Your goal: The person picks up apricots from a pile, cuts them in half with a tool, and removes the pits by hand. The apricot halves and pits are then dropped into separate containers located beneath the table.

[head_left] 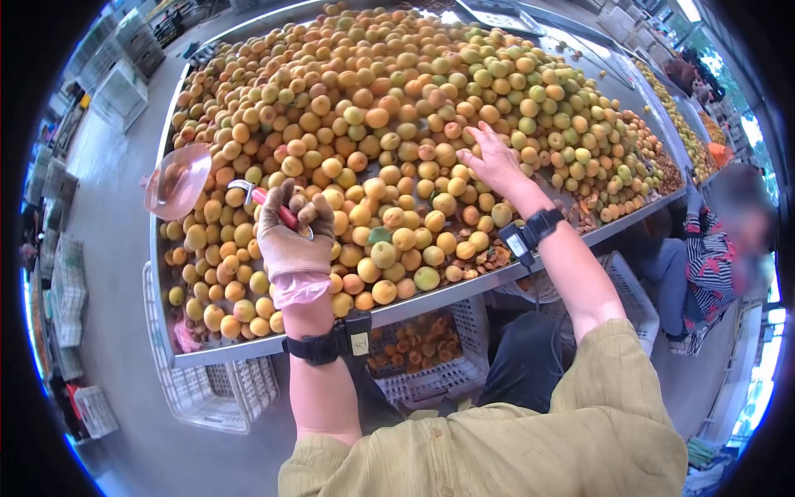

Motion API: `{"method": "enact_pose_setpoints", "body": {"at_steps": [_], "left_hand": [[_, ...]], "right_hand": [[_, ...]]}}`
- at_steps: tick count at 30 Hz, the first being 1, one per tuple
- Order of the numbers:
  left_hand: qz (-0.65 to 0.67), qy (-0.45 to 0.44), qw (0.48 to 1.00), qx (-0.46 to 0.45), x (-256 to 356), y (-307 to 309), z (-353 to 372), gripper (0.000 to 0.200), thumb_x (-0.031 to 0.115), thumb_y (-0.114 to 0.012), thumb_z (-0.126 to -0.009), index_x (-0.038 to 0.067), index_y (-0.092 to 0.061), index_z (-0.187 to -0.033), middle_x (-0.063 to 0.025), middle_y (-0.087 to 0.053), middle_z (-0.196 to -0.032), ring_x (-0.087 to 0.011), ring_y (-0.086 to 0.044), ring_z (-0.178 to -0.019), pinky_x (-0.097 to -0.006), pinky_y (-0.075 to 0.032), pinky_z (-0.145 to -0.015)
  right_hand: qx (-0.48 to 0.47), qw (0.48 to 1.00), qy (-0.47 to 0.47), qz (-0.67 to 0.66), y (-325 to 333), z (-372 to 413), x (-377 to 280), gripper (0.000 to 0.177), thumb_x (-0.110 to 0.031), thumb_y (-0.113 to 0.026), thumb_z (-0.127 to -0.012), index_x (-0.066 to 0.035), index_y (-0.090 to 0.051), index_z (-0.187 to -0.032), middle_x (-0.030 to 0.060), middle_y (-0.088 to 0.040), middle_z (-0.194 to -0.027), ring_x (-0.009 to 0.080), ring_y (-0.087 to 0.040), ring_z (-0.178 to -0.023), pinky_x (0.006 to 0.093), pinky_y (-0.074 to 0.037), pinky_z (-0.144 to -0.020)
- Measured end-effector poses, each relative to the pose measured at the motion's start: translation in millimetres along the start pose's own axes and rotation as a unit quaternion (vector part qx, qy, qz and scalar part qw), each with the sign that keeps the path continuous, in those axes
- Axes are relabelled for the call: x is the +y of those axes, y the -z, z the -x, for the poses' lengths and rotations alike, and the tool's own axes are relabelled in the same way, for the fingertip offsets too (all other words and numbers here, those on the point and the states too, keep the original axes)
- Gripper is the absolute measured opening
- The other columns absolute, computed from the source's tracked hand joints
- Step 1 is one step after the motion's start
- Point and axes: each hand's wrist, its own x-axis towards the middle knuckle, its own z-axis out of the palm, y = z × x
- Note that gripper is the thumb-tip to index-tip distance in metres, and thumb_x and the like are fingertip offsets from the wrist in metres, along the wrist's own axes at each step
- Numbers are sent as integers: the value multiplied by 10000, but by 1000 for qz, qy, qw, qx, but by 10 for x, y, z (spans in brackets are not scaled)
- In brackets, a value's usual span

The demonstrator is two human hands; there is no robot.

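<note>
Steel table's [464, 291] apricot heap [397, 108]: left hand [290, 236] grips one cutter [279, 209], right hand [495, 161] rests.

You stand at a long metal counter [464, 291] with a raised rim, set on a grey concrete floor [116, 240]. White plastic crates [211, 398] sit under its near edge. Taller crate stacks [68, 290] line the left side. To your right a seated person [712, 248] is in striped clothing. Bright daylight [774, 290] enters at the far right, perhaps through an open side, though the lens edge blurs it.
</note>
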Motion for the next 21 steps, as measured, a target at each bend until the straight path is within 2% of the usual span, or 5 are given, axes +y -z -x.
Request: {"method": "enact_pose_setpoints", "body": {"at_steps": [4,8,12,16,21], "left_hand": [[56,-3,998,-38,192,70,-41,209,146,-597,-909,-32,-578,-1017,-3,-436,-609,-138,-425,-513,-341,-538,-707],[55,-45,997,-13,341,-1,11,189,136,-587,-912,-30,-570,-1001,-12,-445,-605,-151,-439,-513,-345,-539,-687],[85,-51,993,-59,482,156,-75,185,124,-576,-916,-41,-569,-999,-18,-450,-603,-158,-438,-512,-342,-539,-676],[106,-70,990,-58,621,185,-39,185,167,-598,-906,-10,-581,-954,-48,-499,-622,-181,-464,-517,-376,-546,-697],[112,-112,984,-78,885,269,51,224,140,-556,-940,-64,-550,-1031,-23,-435,-605,-161,-423,-515,-362,-539,-734]], "right_hand": [[-52,989,-14,135,-109,159,-232,719,-636,-523,-862,-211,-427,-1434,174,-237,-1553,373,-301,-1391,540,-348,-1053],[-136,971,87,177,199,752,-358,715,-627,-560,-842,-203,-459,-1409,178,-253,-1548,438,-287,-1377,572,-318,-1058],[-43,963,226,142,255,1051,-895,693,-520,-709,-751,-160,-534,-1318,135,-421,-1454,320,-365,-1359,503,-313,-1056],[-68,930,360,1,-173,1156,-1683,663,-494,-711,-747,-159,-544,-1294,128,-453,-1418,323,-388,-1338,509,-295,-1064],[-47,899,436,16,-385,990,-1491,384,-438,-675,-771,-177,-661,-1052,91,-495,-1370,288,-422,-1306,524,-277,-1060]]}}
